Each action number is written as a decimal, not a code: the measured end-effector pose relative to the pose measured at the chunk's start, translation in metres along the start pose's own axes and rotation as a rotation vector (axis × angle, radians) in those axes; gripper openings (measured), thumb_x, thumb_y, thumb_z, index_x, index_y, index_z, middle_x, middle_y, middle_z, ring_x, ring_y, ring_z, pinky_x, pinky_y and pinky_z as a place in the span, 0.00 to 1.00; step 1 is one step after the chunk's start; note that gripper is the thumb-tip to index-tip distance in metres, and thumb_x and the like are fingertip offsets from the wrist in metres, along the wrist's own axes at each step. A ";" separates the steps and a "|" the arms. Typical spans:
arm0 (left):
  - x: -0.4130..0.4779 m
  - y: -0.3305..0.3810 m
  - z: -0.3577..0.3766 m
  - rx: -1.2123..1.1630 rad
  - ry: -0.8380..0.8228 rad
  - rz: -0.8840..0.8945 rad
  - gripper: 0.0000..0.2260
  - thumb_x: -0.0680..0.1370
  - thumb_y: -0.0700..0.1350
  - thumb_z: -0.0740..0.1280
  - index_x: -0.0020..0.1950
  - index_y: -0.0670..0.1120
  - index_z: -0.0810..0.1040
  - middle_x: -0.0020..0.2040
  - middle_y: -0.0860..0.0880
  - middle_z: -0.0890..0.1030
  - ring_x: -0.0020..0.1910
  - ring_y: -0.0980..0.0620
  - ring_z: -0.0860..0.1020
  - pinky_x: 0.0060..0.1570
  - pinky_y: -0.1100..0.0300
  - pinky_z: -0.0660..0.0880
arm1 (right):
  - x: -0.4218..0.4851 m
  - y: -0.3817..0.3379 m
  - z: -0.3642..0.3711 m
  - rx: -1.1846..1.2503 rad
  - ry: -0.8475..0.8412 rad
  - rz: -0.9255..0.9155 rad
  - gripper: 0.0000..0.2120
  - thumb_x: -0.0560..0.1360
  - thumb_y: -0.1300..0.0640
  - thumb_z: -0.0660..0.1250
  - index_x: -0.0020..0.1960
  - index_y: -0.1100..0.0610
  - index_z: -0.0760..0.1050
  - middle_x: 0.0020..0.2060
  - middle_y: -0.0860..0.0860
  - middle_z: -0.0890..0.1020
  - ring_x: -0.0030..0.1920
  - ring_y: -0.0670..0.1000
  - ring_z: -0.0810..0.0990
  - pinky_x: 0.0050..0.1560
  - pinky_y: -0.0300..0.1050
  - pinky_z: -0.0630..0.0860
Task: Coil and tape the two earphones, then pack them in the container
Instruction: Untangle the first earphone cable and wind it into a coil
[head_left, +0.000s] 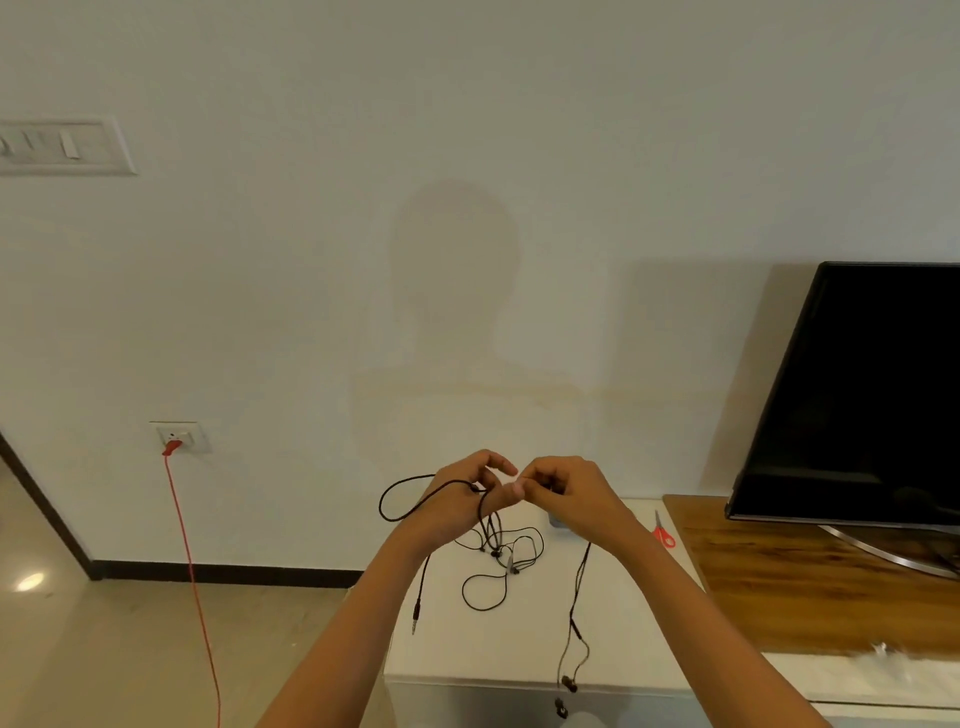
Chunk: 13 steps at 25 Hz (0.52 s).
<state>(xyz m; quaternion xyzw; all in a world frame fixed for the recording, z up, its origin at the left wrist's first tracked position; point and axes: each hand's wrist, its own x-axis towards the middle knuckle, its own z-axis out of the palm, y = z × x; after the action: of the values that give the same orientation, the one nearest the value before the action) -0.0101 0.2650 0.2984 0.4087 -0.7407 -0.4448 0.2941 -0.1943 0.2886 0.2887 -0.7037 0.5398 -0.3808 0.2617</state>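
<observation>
1. Dangling past the desk (519, 652) front edge: earbuds of the held earphone (570, 684).
2. Loose on the desk: second earphone (497, 552).
3. Raised, fingertips almost meeting: left hand (454, 499) looped in cord, right hand (566, 493) pinching it.
4. Beyond: scissors (664, 535), television (857, 395).

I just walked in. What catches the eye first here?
Two bare hands meet low in the middle: the left hand and right hand hold a thin black earphone cable above a white table. A second black earphone lies tangled on it beneath them. A large dark flat television stands at right, and a red cord hangs from a wall socket at left.
</observation>
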 end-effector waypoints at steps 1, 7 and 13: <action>0.000 -0.001 0.000 0.089 -0.024 -0.002 0.08 0.75 0.53 0.69 0.49 0.51 0.81 0.39 0.51 0.81 0.39 0.57 0.78 0.42 0.63 0.73 | 0.000 -0.001 0.000 0.017 0.005 -0.007 0.06 0.75 0.55 0.68 0.43 0.54 0.82 0.27 0.38 0.77 0.28 0.40 0.70 0.33 0.34 0.68; -0.003 -0.006 -0.014 0.066 0.194 -0.031 0.15 0.80 0.48 0.62 0.33 0.46 0.74 0.35 0.44 0.76 0.38 0.52 0.73 0.43 0.60 0.66 | -0.002 0.000 -0.012 0.131 0.057 0.053 0.06 0.75 0.56 0.68 0.43 0.55 0.83 0.33 0.44 0.82 0.34 0.40 0.78 0.39 0.32 0.74; -0.005 -0.001 -0.032 0.025 0.400 -0.025 0.15 0.80 0.46 0.63 0.33 0.44 0.76 0.37 0.45 0.80 0.39 0.56 0.75 0.42 0.64 0.68 | -0.008 0.007 -0.016 0.296 -0.062 0.213 0.12 0.76 0.50 0.66 0.42 0.57 0.82 0.28 0.49 0.79 0.28 0.49 0.67 0.29 0.39 0.65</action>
<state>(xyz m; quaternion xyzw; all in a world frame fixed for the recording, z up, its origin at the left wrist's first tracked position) 0.0186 0.2557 0.3111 0.5017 -0.6679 -0.3492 0.4246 -0.2124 0.2951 0.2901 -0.6077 0.5409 -0.4042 0.4179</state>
